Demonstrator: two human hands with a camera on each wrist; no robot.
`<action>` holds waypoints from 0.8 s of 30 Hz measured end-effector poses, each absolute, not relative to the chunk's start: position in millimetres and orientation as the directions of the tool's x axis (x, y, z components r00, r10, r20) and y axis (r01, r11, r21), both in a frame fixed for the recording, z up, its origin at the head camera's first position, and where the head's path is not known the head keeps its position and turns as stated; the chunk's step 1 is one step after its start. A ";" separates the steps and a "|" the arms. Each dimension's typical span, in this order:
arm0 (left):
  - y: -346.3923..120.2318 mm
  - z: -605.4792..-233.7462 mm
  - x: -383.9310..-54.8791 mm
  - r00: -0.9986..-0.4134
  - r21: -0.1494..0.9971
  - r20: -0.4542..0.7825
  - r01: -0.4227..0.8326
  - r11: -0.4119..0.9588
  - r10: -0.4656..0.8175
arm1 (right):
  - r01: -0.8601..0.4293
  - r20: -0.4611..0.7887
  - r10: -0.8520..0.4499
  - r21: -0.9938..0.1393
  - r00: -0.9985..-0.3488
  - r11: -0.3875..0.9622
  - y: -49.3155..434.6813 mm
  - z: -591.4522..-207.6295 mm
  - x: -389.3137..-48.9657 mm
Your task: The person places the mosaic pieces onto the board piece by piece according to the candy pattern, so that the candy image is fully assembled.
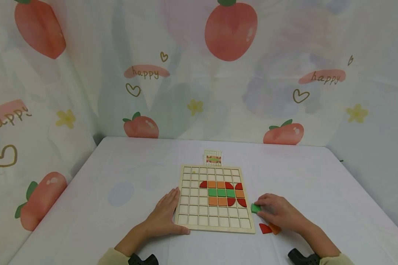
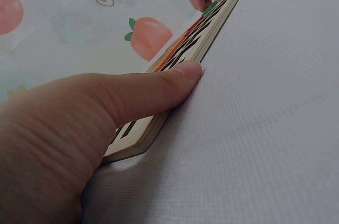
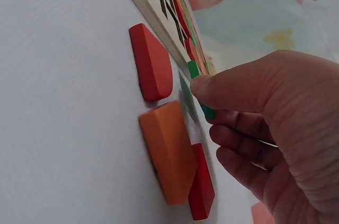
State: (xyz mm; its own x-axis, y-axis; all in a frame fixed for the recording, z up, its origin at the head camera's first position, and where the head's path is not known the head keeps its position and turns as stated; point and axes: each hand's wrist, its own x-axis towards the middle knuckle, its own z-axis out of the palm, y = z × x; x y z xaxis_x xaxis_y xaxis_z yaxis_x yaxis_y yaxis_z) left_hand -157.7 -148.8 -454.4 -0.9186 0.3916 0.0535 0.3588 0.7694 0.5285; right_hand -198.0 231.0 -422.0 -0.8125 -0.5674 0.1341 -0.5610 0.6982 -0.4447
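Observation:
My right hand (image 1: 282, 211) pinches a green square tile (image 3: 208, 112) between thumb and fingers, just off the right edge of the wooden grid board (image 1: 193, 211). My left hand (image 1: 162, 217) lies along the board's left side, fingers extended, its straight thumb (image 2: 159, 89) resting on the near edge. Set in the grid are green tiles (image 1: 221, 193) in a row, orange tiles (image 1: 217, 201) above and below them, and red rounded tiles (image 1: 203, 184). Close under the right hand lie a red tile (image 3: 151, 65), an orange tile (image 3: 168, 152) and another red tile (image 3: 203, 184).
A small pattern card (image 1: 213, 152) with a printed coloured grid lies against the board's far edge. White cloth covers the table (image 1: 146, 158). Behind it hangs a fruit-printed curtain (image 1: 232, 92), with more of it on the left.

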 end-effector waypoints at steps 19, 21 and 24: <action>-149.1 -456.0 -157.3 -0.918 0.536 0.048 0.356 0.766 0.393 | -0.607 0.207 -0.584 -0.441 -0.785 0.661 208.6 -417.0 -209.2; -148.9 -455.3 -156.8 -0.918 0.538 0.048 0.355 0.765 0.393 | -0.608 0.210 -0.583 -0.440 -0.785 0.661 206.0 -416.8 -210.3; -148.8 -455.0 -156.9 -0.918 0.534 0.050 0.357 0.767 0.393 | -0.604 0.202 -0.585 -0.455 -0.785 0.654 200.3 -417.4 -212.7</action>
